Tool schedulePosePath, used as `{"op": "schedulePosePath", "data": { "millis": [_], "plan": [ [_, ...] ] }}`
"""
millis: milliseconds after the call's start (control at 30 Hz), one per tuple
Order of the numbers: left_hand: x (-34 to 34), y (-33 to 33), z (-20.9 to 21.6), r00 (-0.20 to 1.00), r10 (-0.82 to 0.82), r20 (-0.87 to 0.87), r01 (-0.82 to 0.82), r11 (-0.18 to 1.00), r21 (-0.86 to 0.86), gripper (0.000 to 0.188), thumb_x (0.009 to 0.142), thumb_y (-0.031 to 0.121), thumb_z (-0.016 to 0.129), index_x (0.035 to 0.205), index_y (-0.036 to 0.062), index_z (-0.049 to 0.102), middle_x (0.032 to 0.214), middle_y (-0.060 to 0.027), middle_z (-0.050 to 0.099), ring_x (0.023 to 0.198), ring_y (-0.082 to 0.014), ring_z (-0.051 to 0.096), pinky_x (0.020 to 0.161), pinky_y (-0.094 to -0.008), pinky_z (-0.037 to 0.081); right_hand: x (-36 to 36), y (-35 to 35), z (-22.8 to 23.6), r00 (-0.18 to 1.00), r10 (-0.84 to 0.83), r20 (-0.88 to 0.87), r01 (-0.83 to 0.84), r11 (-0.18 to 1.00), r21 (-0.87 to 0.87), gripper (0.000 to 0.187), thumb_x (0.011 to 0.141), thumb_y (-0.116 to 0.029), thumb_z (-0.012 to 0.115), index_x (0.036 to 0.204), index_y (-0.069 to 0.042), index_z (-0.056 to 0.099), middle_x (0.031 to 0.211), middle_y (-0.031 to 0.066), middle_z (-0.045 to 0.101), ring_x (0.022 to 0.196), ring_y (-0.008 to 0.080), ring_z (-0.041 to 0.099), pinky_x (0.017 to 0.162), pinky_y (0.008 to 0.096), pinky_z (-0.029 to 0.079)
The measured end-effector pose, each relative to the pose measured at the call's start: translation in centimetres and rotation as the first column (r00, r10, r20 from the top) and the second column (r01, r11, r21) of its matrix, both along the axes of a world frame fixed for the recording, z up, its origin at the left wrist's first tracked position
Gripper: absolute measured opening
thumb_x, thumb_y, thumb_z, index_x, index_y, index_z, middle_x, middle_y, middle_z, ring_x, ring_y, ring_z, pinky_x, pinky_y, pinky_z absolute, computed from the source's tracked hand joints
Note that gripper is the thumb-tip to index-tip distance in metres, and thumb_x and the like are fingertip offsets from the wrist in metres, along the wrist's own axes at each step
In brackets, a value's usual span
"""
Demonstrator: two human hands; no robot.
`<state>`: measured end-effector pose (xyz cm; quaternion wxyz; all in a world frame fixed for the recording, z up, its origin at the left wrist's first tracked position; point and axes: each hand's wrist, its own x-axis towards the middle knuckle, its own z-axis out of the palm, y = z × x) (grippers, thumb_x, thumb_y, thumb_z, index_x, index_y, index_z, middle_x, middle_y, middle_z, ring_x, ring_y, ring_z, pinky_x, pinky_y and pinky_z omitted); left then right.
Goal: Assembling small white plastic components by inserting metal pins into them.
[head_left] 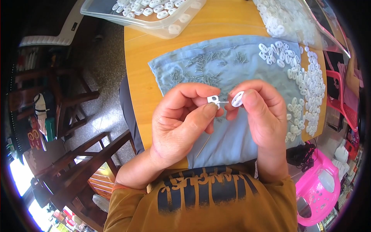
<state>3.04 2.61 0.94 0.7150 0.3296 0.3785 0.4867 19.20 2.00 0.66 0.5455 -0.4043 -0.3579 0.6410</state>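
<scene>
Left hand (pixel 181 120): above the middle of the blue cloth (pixel 239 145), thumb and fingers pinching a small white plastic piece.
Loose springs (pixel 199 63): scattered on the far left part of the cloth.
Thin metal rod (pixel 203 146): on the near part of the cloth, slanting.
Shirt lettering (pixel 206 189): large and dark on brown fabric, beyond the cloth's near edge.
Small white plastic piece (pixel 212 99): above the cloth, its round hole visible.
Held spring (pixel 223 102): juts rightward from this piece, long axis almost level, nearer to the left hand's grip.
White oval two-hole piece (pixel 237 99): just beside the spring's free end, apart from it; long axis tilted, top to the right.
Right hand (pixel 262 112): grasping this oval between thumb and fingers.
Loose white ovals (pixel 315 92): beyond the cloth's right edge; no readable marks.
</scene>
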Motion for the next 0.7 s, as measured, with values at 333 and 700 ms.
{"op": "schedulePosePath", "data": {
  "millis": [333, 700],
  "plan": [
    [-0.48, -0.28, -0.85, 0.994, -0.108, 0.003, 0.107, 0.988, 0.115, 0.021, 0.086, -0.003, 0.053, 0.107, 0.0004, 0.053, 0.089, -0.0047, 0.062, 0.071, -0.0039, 0.054, 0.057, -0.0169, 0.044, 0.04, -0.07, 0.02, 0.999, 0.032, -0.001, -0.032, 0.999, 0.006, 0.016, 0.088, -0.013, 0.059, 0.093, 0.002, 0.062, 0.08, 0.0061, 0.062, 0.067, 0.0099, 0.057, 0.059, 0.0216, 0.048],
    [-0.04, -0.35, -0.44, 0.993, -0.051, -0.104, 0.062, 0.992, 0.113, 0.021, 0.084, 0.0, 0.056, 0.105, -0.001, 0.054, 0.083, -0.009, 0.062, 0.065, -0.0091, 0.056, 0.054, -0.0192, 0.045, 0.03, -0.2, 0.04, 0.996, 0.0, 0.085, -0.003, 0.999, 0.043, 0.017, 0.087, -0.013, 0.061, 0.094, 0.002, 0.063, 0.081, 0.0054, 0.063, 0.068, 0.0081, 0.057, 0.058, 0.0207, 0.047]
  ]
}}
